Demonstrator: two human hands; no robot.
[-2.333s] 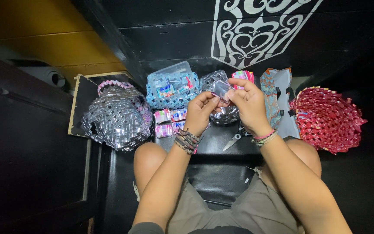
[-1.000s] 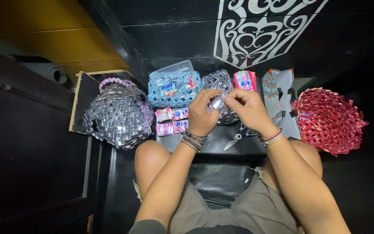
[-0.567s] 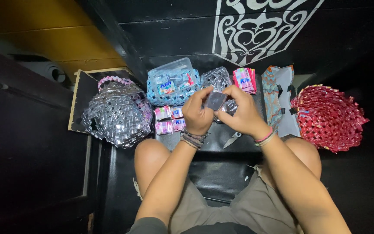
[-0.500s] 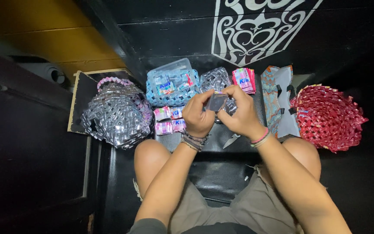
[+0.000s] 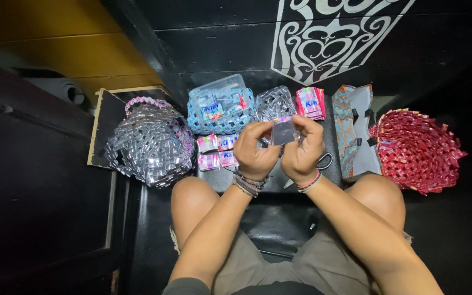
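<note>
Both hands are raised together above the dark surface (image 5: 331, 175), clamped on one small silvery foil piece (image 5: 283, 131). The left hand (image 5: 256, 153) pinches its left edge between thumb and fingers, and the right hand (image 5: 303, 150) pinches its right edge, so the piece sits between the two sets of fingertips. It is a small, roughly square piece with its flat silver face turned up toward the camera; its long axis cannot be told, but its edges run about straight up and down in the view.

Beyond the hands lies a woven silver piece (image 5: 273, 104), with a blue woven basket (image 5: 219, 109) of wrappers to its left and a pink wrapper stack (image 5: 310, 102) to its right. Small folded pink wrappers (image 5: 217, 152) lie just left of the left hand. A silver woven bag (image 5: 146, 142) sits far left, a red woven basket (image 5: 419, 150) far right, and a grey pouch (image 5: 356, 131) between. Scissors (image 5: 323, 162) lie partly hidden under the right hand.
</note>
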